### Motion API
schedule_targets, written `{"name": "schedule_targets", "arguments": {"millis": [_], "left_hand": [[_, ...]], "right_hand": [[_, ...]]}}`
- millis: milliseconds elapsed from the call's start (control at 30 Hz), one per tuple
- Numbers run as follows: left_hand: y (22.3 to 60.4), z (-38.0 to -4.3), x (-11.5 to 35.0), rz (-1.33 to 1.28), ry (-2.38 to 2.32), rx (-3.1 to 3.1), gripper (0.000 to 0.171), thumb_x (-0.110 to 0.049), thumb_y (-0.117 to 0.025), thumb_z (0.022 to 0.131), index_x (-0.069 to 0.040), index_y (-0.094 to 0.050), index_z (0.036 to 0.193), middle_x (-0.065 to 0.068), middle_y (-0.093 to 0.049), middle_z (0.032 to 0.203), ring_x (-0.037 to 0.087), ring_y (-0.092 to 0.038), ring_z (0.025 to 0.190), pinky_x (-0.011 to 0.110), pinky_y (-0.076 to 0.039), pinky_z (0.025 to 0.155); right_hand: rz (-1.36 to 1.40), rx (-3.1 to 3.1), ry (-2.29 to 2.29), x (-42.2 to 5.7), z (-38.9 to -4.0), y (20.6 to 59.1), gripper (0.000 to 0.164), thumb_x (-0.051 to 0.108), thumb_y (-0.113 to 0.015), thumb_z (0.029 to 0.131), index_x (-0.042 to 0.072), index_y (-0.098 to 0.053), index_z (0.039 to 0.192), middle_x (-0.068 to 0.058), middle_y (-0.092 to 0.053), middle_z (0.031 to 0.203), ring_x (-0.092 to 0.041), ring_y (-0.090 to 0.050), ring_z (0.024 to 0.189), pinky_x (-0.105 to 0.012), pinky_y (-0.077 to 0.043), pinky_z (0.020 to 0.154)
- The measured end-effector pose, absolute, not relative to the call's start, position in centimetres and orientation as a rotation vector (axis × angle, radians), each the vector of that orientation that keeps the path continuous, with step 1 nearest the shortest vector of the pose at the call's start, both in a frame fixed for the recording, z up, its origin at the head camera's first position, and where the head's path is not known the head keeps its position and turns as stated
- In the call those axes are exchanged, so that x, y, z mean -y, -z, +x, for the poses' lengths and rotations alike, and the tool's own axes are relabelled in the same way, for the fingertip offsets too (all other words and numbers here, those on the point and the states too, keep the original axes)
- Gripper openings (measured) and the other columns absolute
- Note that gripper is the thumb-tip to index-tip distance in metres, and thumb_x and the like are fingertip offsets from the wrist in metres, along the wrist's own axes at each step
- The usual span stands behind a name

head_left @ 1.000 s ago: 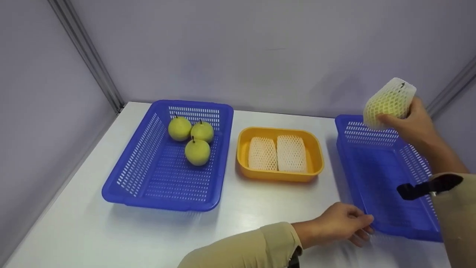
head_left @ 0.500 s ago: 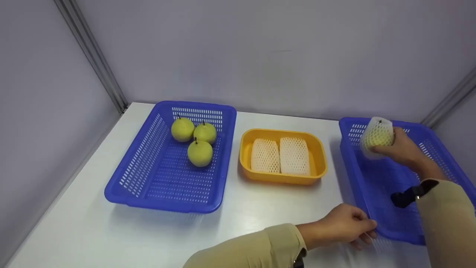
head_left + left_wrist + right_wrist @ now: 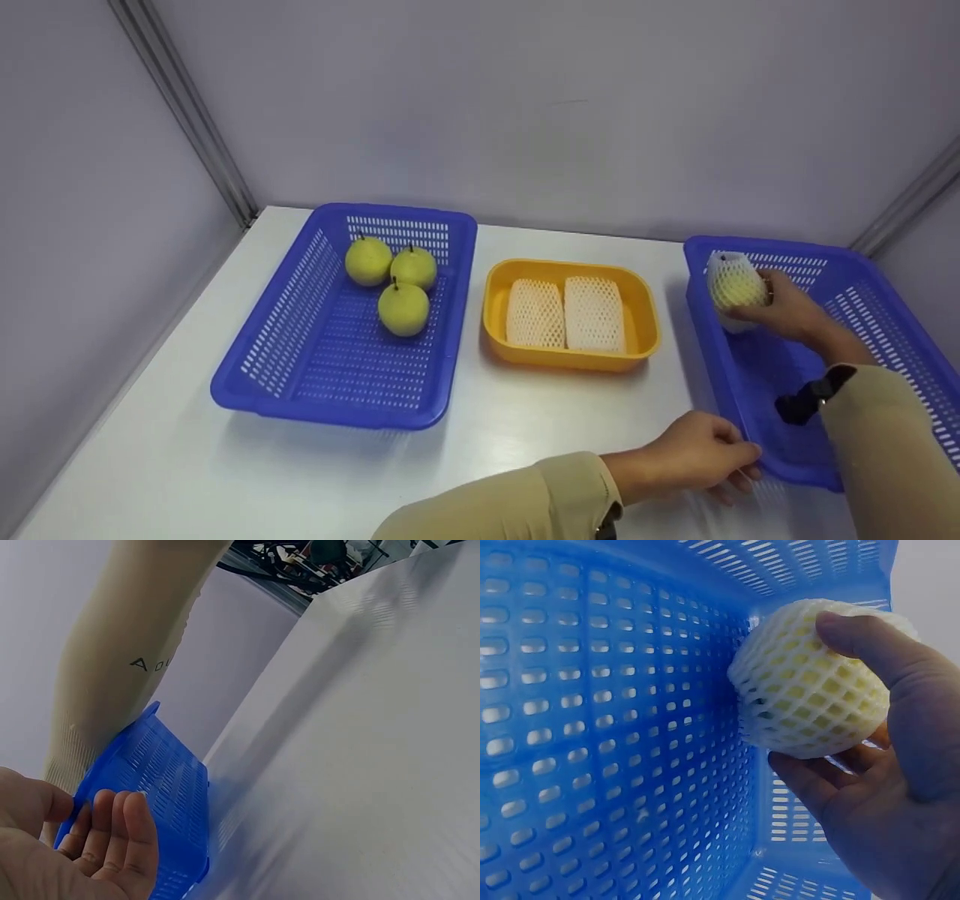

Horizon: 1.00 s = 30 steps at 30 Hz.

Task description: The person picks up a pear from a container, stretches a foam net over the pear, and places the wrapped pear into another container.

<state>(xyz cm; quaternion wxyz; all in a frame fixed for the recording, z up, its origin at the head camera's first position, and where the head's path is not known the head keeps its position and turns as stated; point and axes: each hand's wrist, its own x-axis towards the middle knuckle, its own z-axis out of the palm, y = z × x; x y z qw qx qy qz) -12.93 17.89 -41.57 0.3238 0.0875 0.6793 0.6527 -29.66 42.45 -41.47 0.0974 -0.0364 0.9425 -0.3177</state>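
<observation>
My right hand (image 3: pixel 787 311) grips a pear in a white foam net (image 3: pixel 736 289), low inside the far left corner of the right blue basket (image 3: pixel 712 382). In the right wrist view, the thumb lies across the netted pear (image 3: pixel 817 690) and the other fingers curl beneath it, close to the basket floor (image 3: pixel 615 705). My left hand (image 3: pixel 694 454) is at the same basket's near left corner. The left wrist view has its thumb and forefinger pinching the rim (image 3: pixel 105 757), the remaining fingers loosely bent.
On the left stands another blue basket (image 3: pixel 330 411) with three bare pears (image 3: pixel 403 309) toward its back. Between the baskets, a yellow tub (image 3: pixel 574 360) holds two white foam nets (image 3: pixel 594 315). Grey panels (image 3: pixel 525 135) rise behind the white table (image 3: pixel 525 412).
My right hand has come down and to the left with the netted pear, from above the right basket to inside its far left corner. The left hand stays at the rim.
</observation>
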Motion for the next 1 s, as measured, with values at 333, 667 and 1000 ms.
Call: {"name": "schedule_targets", "arguments": {"millis": [333, 667, 1000], "left_hand": [[41.52, -13.08, -17.79, 0.238, -1.701, -1.814, 0.027, -0.012, -0.066, 0.098, -0.003, -0.064, 0.072, 0.011, -0.074, 0.075, 0.016, -0.070, 0.062, 0.026, -0.055, 0.046], [41.54, -12.87, -17.89, 0.231, -1.700, -1.817, 0.026, -0.013, -0.067, 0.098, -0.003, -0.066, 0.073, 0.007, -0.073, 0.072, 0.015, -0.069, 0.062, 0.027, -0.055, 0.047], [41.51, -12.93, -17.91, 0.217, -1.690, -1.821, 0.025, -0.013, -0.067, 0.097, -0.004, -0.066, 0.074, 0.008, -0.074, 0.074, 0.015, -0.070, 0.062, 0.028, -0.056, 0.049]], "right_hand": [[-0.080, -2.750, 0.908, -41.35, -29.89, 41.31, 0.101, 0.045, -0.067, 0.098, -0.016, -0.007, 0.152, -0.040, -0.035, 0.138, -0.051, -0.041, 0.120, -0.065, -0.040, 0.100], [-0.108, -2.767, 0.886, -41.40, -29.84, 41.47, 0.101, 0.044, -0.068, 0.097, -0.014, -0.008, 0.153, -0.039, -0.037, 0.138, -0.050, -0.043, 0.119, -0.067, -0.040, 0.100], [-0.034, -2.739, 0.852, -41.34, -29.73, 41.08, 0.110, 0.057, -0.065, 0.095, -0.010, -0.003, 0.156, -0.039, -0.032, 0.144, -0.053, -0.038, 0.123, -0.073, -0.032, 0.105]]}}
